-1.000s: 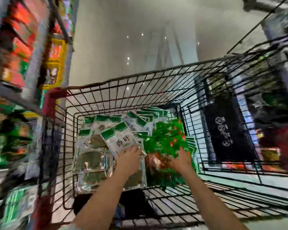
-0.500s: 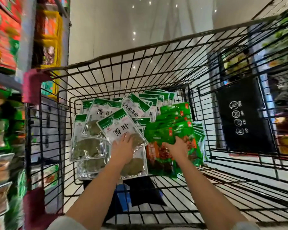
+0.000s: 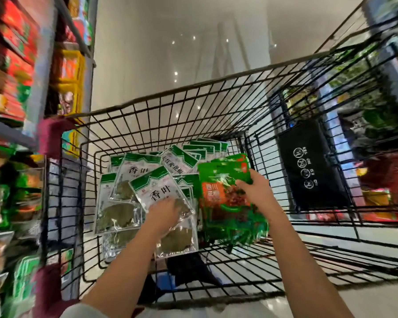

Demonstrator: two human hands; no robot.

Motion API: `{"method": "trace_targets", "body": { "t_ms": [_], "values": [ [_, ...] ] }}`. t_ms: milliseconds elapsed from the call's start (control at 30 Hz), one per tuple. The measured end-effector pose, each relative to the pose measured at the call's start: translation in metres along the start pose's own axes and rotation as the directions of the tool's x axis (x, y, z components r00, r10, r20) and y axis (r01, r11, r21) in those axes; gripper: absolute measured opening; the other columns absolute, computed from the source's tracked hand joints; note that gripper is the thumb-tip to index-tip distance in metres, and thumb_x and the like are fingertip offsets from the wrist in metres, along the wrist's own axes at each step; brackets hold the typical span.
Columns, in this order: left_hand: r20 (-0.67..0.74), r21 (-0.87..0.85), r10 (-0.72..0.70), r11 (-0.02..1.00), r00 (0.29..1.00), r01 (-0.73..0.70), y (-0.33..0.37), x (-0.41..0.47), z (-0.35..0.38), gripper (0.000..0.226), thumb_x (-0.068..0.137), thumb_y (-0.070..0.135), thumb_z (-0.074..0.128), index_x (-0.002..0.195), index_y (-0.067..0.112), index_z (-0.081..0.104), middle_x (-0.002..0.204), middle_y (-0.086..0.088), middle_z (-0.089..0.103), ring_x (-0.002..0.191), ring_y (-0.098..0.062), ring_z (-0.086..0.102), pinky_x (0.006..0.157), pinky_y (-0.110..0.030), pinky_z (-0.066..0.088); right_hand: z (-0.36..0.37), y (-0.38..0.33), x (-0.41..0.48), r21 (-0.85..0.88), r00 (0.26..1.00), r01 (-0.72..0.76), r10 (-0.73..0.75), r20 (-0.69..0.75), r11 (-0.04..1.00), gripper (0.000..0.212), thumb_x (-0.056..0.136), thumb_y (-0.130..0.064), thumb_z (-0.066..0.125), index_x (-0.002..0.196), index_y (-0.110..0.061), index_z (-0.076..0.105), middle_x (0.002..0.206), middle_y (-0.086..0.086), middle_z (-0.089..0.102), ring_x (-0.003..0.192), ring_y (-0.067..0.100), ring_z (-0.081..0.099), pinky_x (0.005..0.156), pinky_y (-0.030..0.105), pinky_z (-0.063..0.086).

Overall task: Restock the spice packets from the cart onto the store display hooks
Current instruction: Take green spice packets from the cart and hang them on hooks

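Observation:
Both my hands reach into a black wire cart (image 3: 216, 106). My left hand (image 3: 164, 213) lies on a clear bay-leaf packet with a green-and-white header (image 3: 156, 191), fingers curled on its lower part. Several more of these packets (image 3: 120, 210) are fanned over the cart's left half. My right hand (image 3: 254, 188) grips a stack of green packets with an orange label (image 3: 223, 196), raised and tilted off the cart floor. Their lower ends are blurred.
Store shelves with red, yellow and green packaged goods (image 3: 16, 72) run along the left, close to the cart. A black sign with white symbols (image 3: 308, 166) hangs on the cart's right wall. More shelving (image 3: 381, 125) stands to the right. Pale floor lies ahead.
My right hand has lifted the green packet stack up and to the right, with its grip now higher on the packets. My left hand stays on the bay-leaf packet.

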State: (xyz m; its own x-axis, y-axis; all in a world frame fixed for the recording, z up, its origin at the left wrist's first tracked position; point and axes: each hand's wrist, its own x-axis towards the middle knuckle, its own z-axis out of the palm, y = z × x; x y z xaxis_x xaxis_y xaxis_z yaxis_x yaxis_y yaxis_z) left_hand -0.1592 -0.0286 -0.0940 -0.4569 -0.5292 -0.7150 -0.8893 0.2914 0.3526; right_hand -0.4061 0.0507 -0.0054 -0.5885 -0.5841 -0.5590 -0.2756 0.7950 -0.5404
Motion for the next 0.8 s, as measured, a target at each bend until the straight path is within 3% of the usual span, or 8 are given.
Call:
{"method": "trace_targets", "body": {
  "t_ms": [67, 133, 200, 267, 400, 533, 700, 800],
  "values": [
    [0.042, -0.431, -0.039, 0.901, 0.998, 0.053, 0.014, -0.009, -0.015, 0.066, 0.089, 0.07, 0.036, 0.13, 0.021, 0.05, 0.134, -0.006, 0.055, 0.121, -0.03, 0.052, 0.104, -0.045, 0.04, -0.005, -0.011, -0.01, 0.091, 0.997, 0.069, -0.072, 0.025, 0.993, 0.036, 0.09, -0.023, 0.065, 0.123, -0.009, 0.059, 0.115, 0.006, 0.065, 0.104, 0.021, 0.06, 0.079, 0.03, 0.048],
    [0.061, -0.77, -0.028, 0.635, 0.998, 0.064, 0.031, -0.026, -0.038, 0.091, 0.073, 0.088, 0.032, 0.134, 0.023, 0.049, 0.138, -0.007, 0.053, 0.126, -0.031, 0.049, 0.109, -0.049, 0.034, -0.004, -0.023, -0.022, 0.209, 0.992, 0.099, -0.113, 0.056, 0.973, 0.021, 0.09, -0.018, 0.065, 0.111, -0.016, 0.062, 0.106, 0.001, 0.067, 0.096, 0.016, 0.063, 0.069, 0.02, 0.045],
    [0.008, -0.934, 0.047, 0.357, 0.999, -0.009, 0.044, -0.048, -0.063, 0.074, 0.088, 0.072, 0.029, 0.132, 0.018, 0.052, 0.13, -0.006, 0.059, 0.117, -0.021, 0.057, 0.099, -0.034, 0.043, 0.001, -0.042, -0.034, 0.299, 0.984, 0.123, -0.156, 0.091, 0.946, 0.017, 0.09, -0.018, 0.066, 0.106, -0.023, 0.062, 0.102, -0.005, 0.067, 0.09, 0.006, 0.062, 0.068, 0.015, 0.044],
    [-0.047, -0.976, 0.029, 0.21, 0.998, -0.053, 0.046, -0.066, -0.084, 0.061, 0.088, 0.056, 0.043, 0.13, 0.012, 0.052, 0.123, -0.01, 0.064, 0.101, -0.016, 0.065, 0.078, -0.025, 0.052, 0.008, -0.062, -0.043, 0.372, 0.975, 0.142, -0.195, 0.108, 0.917, 0.014, 0.09, -0.019, 0.066, 0.1, -0.028, 0.062, 0.098, -0.009, 0.066, 0.09, 0.004, 0.061, 0.067, 0.015, 0.042],
    [-0.2, -0.943, -0.142, 0.296, 0.969, -0.151, 0.025, -0.097, -0.113, 0.045, 0.08, 0.03, 0.074, 0.118, 0.015, 0.056, 0.11, -0.004, 0.068, 0.088, -0.009, 0.065, 0.069, -0.019, 0.049, 0.019, -0.109, -0.06, 0.51, 0.95, 0.172, -0.278, 0.139, 0.843, 0.015, 0.088, -0.018, 0.067, 0.088, -0.031, 0.06, 0.086, -0.015, 0.064, 0.086, 0.009, 0.063, 0.058, 0.012, 0.043],
    [-0.36, -0.898, -0.246, 0.352, 0.9, -0.263, -0.003, -0.129, -0.139, 0.038, 0.078, 0.016, 0.077, 0.109, 0.016, 0.055, 0.096, 0.002, 0.067, 0.075, -0.001, 0.063, 0.06, -0.01, 0.047, 0.042, -0.156, -0.08, 0.612, 0.915, 0.181, -0.36, 0.182, 0.77, 0.015, 0.085, -0.017, 0.07, 0.093, -0.028, 0.066, 0.092, -0.009, 0.072, 0.087, 0.008, 0.069, 0.069, 0.02, 0.05],
    [-0.473, -0.871, -0.384, 0.339, 0.793, -0.355, -0.046, -0.179, -0.166, 0.04, 0.076, 0.008, 0.079, 0.106, 0.014, 0.053, 0.096, 0.003, 0.065, 0.077, 0.001, 0.057, 0.058, -0.005, 0.046, 0.075, -0.214, -0.114, 0.664, 0.82, 0.207, -0.498, 0.282, 0.718, 0.014, 0.086, -0.016, 0.069, 0.099, -0.021, 0.068, 0.088, -0.01, 0.074, 0.08, 0.003, 0.07, 0.062, 0.016, 0.052],
    [-0.529, -0.847, -0.465, 0.341, 0.71, -0.408, -0.071, -0.21, -0.176, 0.04, 0.075, 0.011, 0.081, 0.105, 0.016, 0.056, 0.095, 0.004, 0.064, 0.08, -0.002, 0.059, 0.064, -0.012, 0.047, 0.099, -0.244, -0.138, 0.673, 0.782, 0.212, -0.536, 0.318, 0.708, 0.019, 0.086, -0.021, 0.069, 0.105, -0.022, 0.067, 0.101, -0.006, 0.073, 0.093, 0.008, 0.069, 0.074, 0.022, 0.053]
  ]
}}
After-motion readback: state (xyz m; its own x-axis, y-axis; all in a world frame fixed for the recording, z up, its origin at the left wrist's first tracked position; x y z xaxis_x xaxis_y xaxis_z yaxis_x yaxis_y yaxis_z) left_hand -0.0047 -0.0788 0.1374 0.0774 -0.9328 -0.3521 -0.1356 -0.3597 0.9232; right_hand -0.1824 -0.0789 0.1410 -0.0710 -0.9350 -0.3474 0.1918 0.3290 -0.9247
